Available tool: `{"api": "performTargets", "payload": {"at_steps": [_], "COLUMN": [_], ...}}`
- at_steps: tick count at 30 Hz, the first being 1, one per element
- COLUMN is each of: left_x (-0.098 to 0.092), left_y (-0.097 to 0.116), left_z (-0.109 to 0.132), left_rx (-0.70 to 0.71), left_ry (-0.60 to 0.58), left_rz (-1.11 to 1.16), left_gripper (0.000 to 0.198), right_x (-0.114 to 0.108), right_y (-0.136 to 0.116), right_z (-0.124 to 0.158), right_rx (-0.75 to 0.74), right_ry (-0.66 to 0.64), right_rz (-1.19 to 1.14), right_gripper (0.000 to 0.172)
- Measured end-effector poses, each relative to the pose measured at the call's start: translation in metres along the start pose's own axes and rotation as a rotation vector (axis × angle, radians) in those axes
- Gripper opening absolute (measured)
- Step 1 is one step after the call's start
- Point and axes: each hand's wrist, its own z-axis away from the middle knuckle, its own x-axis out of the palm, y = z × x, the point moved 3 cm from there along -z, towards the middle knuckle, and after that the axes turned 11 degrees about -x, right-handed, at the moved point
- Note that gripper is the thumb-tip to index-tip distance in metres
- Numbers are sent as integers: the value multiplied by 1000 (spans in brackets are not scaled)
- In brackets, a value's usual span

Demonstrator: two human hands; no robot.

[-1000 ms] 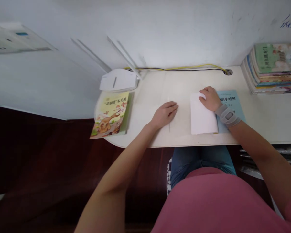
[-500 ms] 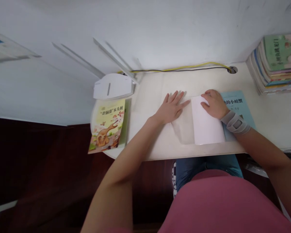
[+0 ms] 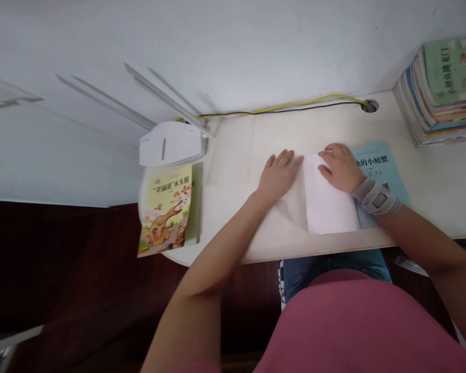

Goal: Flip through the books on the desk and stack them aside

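A white sheet of paper [image 3: 330, 212] lies on the desk, overlapping the left part of a blue book [image 3: 378, 158]. My right hand [image 3: 341, 168] rests on the sheet's upper right, thumb apart from the fingers, pressing it down. To the left, my left hand [image 3: 279, 175] lies palm down on the desk with its thumb at the sheet's upper left corner. Beneath and beside this hand, a faint, see-through layer shows on the desktop; I cannot make out its edges clearly. The wrist of my right arm wears a grey band [image 3: 376, 197].
A white router [image 3: 173, 145] with long antennas stands at the desk's left end, behind a yellow-green book [image 3: 166, 207] that overhangs the edge. Books are stacked [image 3: 442, 98] at the back right. Yellow and black cables [image 3: 279, 109] run along the wall into a desk hole [image 3: 370, 105].
My left hand has drawn its spread fingers closer together and moved slightly toward the sheet's corner. My right hand stays on the paper. The view has shifted a little.
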Motion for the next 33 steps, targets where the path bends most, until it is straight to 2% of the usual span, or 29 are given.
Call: {"api": "performTargets", "payload": {"at_steps": [2, 5, 9, 11, 13, 15, 17, 18, 19, 22, 24, 27, 30, 33], "left_x": [1, -5, -34, -49, -55, -44, -24, -12, -1, 22, 29, 33, 34, 34], "left_y": [-3, -20, -48, -42, -13, 30, 66, 76, 79, 55, 32, 12, 10, 14], "left_z": [1, 5, 26, 48, 73, 93, 103, 104, 101, 88, 86, 90, 94, 93], "left_rx": [-8, -29, -106, -163, -134, 19, 137, 143, 84, -168, -257, -268, -270, -268], "left_ry": [24, 60, 144, 217, 250, 167, 55, 7, -18, 11, 78, 153, 173, 167], "left_rz": [-7, -22, 14, 78, 161, 239, 253, 239, 217, 165, 177, 234, 267, 260], "left_gripper": [50, 46, 44, 46, 49, 53, 57, 62, 66, 75, 79, 82, 82, 84], "right_x": [1, 2, 3, 3, 2, 1, -1, -2, -3, -4, -6, -8, -10, -10], "right_y": [1, 3, 4, 5, 4, 3, 2, 3, 4, 9, 11, 11, 6, 1], "right_z": [0, -1, 0, 0, 0, -2, -4, -6, -6, 1, 15, 43, 64, 69], "right_rx": [11, 16, 8, 10, 12, 9, 10, 18, 29, 49, 21, -48, -84, -96], "right_ry": [-9, -9, 14, 14, 17, 35, 67, 83, 94, 96, 58, -26, -75, -99], "right_rz": [-12, -27, -28, -23, -17, -22, -48, -70, -97, -186, -235, -254, -217, -178], "right_gripper": [33, 33, 33, 33, 33, 33, 34, 35, 36, 45, 54, 72, 86, 89]}}
